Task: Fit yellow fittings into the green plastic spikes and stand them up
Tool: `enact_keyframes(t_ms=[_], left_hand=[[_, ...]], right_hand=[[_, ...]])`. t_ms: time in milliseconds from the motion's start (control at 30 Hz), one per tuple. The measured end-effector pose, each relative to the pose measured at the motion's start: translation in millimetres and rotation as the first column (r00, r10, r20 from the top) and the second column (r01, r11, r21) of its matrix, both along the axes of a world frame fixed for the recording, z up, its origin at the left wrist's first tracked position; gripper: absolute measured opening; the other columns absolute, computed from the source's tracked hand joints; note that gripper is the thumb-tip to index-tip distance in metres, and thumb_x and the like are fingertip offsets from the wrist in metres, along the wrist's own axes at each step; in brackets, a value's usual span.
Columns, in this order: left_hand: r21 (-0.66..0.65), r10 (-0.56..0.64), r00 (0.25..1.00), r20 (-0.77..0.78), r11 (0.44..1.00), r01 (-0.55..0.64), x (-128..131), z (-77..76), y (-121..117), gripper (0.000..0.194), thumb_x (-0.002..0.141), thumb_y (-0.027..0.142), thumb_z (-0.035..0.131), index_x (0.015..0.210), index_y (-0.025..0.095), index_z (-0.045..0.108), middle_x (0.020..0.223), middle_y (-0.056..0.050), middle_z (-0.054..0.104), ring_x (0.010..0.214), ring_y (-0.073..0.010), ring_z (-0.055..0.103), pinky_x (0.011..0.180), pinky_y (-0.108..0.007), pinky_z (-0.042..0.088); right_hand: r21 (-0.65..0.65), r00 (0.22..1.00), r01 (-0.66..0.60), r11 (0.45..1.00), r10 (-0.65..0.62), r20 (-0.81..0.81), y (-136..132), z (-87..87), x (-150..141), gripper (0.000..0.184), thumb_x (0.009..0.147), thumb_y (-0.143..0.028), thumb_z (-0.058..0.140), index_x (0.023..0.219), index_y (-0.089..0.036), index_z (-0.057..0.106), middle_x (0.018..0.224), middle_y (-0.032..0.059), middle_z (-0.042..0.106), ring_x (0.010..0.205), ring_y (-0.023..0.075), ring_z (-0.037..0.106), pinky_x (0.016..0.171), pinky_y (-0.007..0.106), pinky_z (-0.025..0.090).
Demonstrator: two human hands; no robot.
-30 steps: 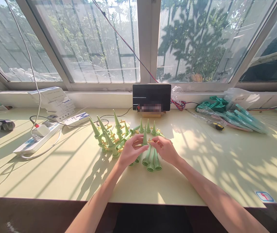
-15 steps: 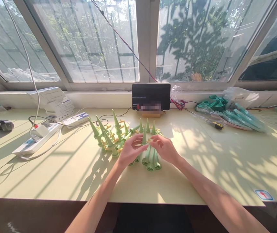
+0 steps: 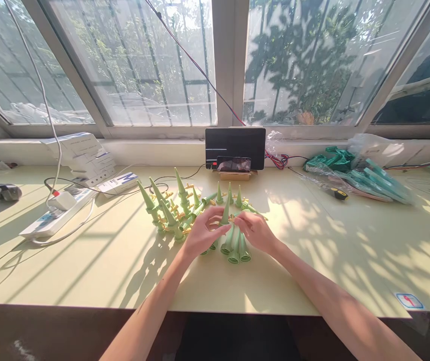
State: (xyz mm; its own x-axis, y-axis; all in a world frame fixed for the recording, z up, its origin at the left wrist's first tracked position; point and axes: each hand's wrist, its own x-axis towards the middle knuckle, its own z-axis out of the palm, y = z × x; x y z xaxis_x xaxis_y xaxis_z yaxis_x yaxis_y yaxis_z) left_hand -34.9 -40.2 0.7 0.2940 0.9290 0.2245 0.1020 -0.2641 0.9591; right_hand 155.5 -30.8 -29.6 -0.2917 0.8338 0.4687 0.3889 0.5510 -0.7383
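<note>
A green plastic watering spike [image 3: 227,213] stands point up between my hands. My left hand [image 3: 202,234] is closed round its lower part, with the thumb toward me. At its side, the fingers of my right hand [image 3: 257,232] pinch the small yellow valve [image 3: 232,219], which they mostly hide. Just below, several green spikes [image 3: 233,248] lie with their hollow threaded ends facing me. Behind my hands more spikes [image 3: 239,195] point upward. To the left of my left hand is a cluster of upright spikes with yellow valves [image 3: 169,218].
A black tablet [image 3: 233,143] with a phone [image 3: 233,164] before it stands by the window. Left are a power strip [image 3: 54,215], white boxes [image 3: 83,158] and cables. Right are a yellow-black tool [image 3: 338,194] and green plastic-wrapped packs [image 3: 376,183].
The fingers of my right hand have curled in slightly at the yellow valve. The held spike has shifted a little to the right; my left hand has hardly moved.
</note>
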Motion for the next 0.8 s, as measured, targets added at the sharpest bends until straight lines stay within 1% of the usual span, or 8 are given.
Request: enact_keyframes(t_ms=[133,267,300,400,467,633,800], left_hand=[[0.011,-0.031,0.999,-0.015,0.999,0.031,0.8,2.5,-1.4,0.038,0.076,0.033,0.071,0.111,0.023,0.062,0.105,-0.006,0.064,0.095,-0.0214,0.062,0.07,-0.029,0.058],[-0.003,-0.042,0.999,-0.018,0.999,0.042,0.7,3.8,-1.8,0.038,0.077,0.034,0.07,0.112,0.023,0.061,0.108,-0.007,0.064,0.095,-0.0214,0.062,0.068,-0.029,0.058],[-0.01,-0.04,0.999,-0.009,0.999,0.04,0.5,3.6,-1.6,0.039,0.077,0.034,0.071,0.112,0.022,0.061,0.108,-0.007,0.063,0.094,-0.0212,0.062,0.066,-0.029,0.058],[-0.023,-0.013,1.0,0.028,1.0,0.013,-0.3,1.9,0.0,0.039,0.076,0.035,0.071,0.11,0.021,0.059,0.107,-0.008,0.063,0.09,-0.0199,0.061,0.062,-0.028,0.057],[-0.024,0.0,0.999,0.042,1.0,0.001,-0.7,1.0,1.2,0.038,0.076,0.034,0.071,0.109,0.021,0.059,0.105,-0.007,0.063,0.088,-0.0188,0.061,0.062,-0.027,0.056],[-0.034,0.0,0.999,0.044,0.999,0.002,-0.9,2.4,1.5,0.036,0.077,0.034,0.071,0.108,0.021,0.059,0.103,-0.006,0.063,0.088,-0.0173,0.06,0.064,-0.026,0.053],[-0.048,0.013,1.0,0.025,0.999,-0.012,0.2,5.1,-0.6,0.031,0.078,0.035,0.07,0.102,0.02,0.06,0.097,-0.005,0.066,0.084,-0.0168,0.063,0.064,-0.025,0.051]], right_hand=[[-0.024,0.999,-0.031,0.999,0.031,-0.022,0.4,-1.8,-0.2,0.043,0.099,-0.041,0.036,0.065,-0.019,0.052,0.058,-0.0003,0.051,0.054,0.0127,0.045,0.053,0.027,0.035],[-0.056,0.999,-0.03,0.998,0.027,-0.044,-0.5,0.4,-1.0,0.045,0.099,-0.043,0.035,0.064,-0.019,0.051,0.055,-0.0012,0.048,0.051,0.0117,0.043,0.052,0.026,0.034],[-0.06,0.999,-0.026,0.998,0.023,-0.048,-1.0,1.9,-1.1,0.042,0.098,-0.042,0.036,0.067,-0.018,0.053,0.057,-0.001,0.049,0.052,0.0117,0.044,0.052,0.026,0.035],[-0.073,0.998,-0.018,0.997,0.014,-0.055,-2.8,6.9,-1.0,0.026,0.093,-0.041,0.048,0.084,-0.018,0.057,0.066,-0.0002,0.056,0.053,0.0115,0.046,0.053,0.025,0.037],[-0.082,0.998,-0.009,0.997,0.004,-0.06,-3.5,9.0,-0.8,0.021,0.09,-0.039,0.054,0.091,-0.019,0.058,0.071,0.0005,0.059,0.053,0.0113,0.048,0.054,0.025,0.04],[-0.084,0.998,0.002,0.996,-0.007,-0.056,-3.4,8.3,-1.2,0.017,0.09,-0.035,0.054,0.088,-0.019,0.059,0.071,0.0003,0.059,0.056,0.0119,0.051,0.056,0.026,0.043],[-0.01,0.998,0.005,1.0,-0.006,-0.064,-2.8,4.5,-3.0,0.011,0.089,-0.03,0.058,0.087,-0.019,0.061,0.072,0.0009,0.061,0.058,0.0121,0.052,0.055,0.026,0.043]])
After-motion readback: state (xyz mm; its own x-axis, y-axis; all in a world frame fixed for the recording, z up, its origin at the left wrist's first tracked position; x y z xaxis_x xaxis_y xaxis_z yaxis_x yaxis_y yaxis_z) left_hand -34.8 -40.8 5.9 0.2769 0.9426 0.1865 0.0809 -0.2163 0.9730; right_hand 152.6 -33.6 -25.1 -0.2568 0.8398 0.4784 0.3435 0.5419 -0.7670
